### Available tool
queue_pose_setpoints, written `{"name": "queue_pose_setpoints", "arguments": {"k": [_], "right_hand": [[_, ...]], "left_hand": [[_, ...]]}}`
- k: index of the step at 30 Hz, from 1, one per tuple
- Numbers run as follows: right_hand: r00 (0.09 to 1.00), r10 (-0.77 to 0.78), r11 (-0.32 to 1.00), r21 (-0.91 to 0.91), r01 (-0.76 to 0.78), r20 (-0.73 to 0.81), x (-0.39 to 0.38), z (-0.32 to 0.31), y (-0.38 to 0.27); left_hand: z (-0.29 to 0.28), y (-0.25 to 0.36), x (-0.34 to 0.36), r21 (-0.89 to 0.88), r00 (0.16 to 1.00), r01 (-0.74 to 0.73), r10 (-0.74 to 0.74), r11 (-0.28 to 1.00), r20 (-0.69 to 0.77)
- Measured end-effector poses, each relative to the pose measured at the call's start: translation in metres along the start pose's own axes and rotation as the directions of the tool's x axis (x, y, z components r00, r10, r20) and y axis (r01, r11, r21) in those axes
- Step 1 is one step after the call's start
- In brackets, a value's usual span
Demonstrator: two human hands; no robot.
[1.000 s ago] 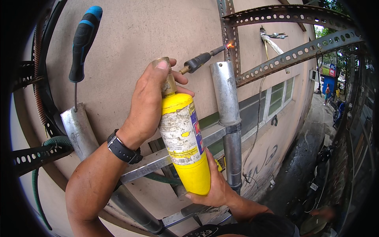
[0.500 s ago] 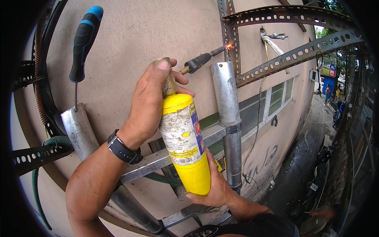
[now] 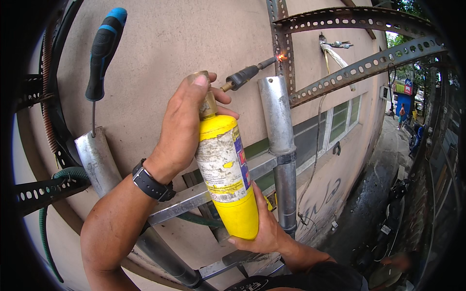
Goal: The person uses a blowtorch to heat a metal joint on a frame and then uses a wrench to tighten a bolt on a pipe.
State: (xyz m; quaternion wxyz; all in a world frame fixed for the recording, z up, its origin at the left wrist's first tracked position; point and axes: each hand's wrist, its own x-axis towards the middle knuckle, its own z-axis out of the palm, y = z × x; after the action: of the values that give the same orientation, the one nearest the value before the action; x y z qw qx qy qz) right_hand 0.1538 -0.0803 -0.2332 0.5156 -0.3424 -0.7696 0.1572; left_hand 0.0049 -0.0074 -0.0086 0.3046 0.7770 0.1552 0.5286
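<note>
A gas torch with a yellow cylinder [image 3: 228,165] and worn label is held upright, slightly tilted, between my two hands. My left hand [image 3: 187,109] wraps the brass valve at its top, thumb on the knob. Around the lower cylinder, my right hand [image 3: 264,225] supports it from beneath and the right side. The torch nozzle [image 3: 242,76] points up and right; at its tip an orange glow [image 3: 281,57] meets the rusty perforated upright bar [image 3: 291,72]. Just below the nozzle stands the open top of a metal ladder rail [image 3: 277,109].
A blue-and-black screwdriver [image 3: 106,48] stands in the left ladder rail [image 3: 97,155]. Rusty perforated brackets [image 3: 369,70] jut out at upper right, near white-wrapped cable [image 3: 337,53]. A green hose [image 3: 43,233] hangs at left. Far below right runs an alley [image 3: 374,179] with a person [image 3: 402,115].
Almost nothing differs. The torch and both hands hold their places, and the glow at the nozzle tip flickers slightly in shape.
</note>
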Motion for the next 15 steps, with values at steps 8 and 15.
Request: {"name": "queue_pose_setpoints", "arguments": {"k": [8, 15], "right_hand": [[1.0, 0.004, 1.0, 0.0, -0.004, 0.005, 0.0007, -0.0009, -0.003], [1.0, 0.002, 1.0, 0.011, -0.002, 0.006, -0.0004, -0.0001, -0.0005]], "left_hand": [[-0.0001, -0.0016, 0.0001, 0.005, 1.0, -0.007, 0.007, 1.0, 0.0], [-0.0002, -0.0012, 0.0006, -0.007, 1.0, 0.001, -0.001, 1.0, 0.002]]}}
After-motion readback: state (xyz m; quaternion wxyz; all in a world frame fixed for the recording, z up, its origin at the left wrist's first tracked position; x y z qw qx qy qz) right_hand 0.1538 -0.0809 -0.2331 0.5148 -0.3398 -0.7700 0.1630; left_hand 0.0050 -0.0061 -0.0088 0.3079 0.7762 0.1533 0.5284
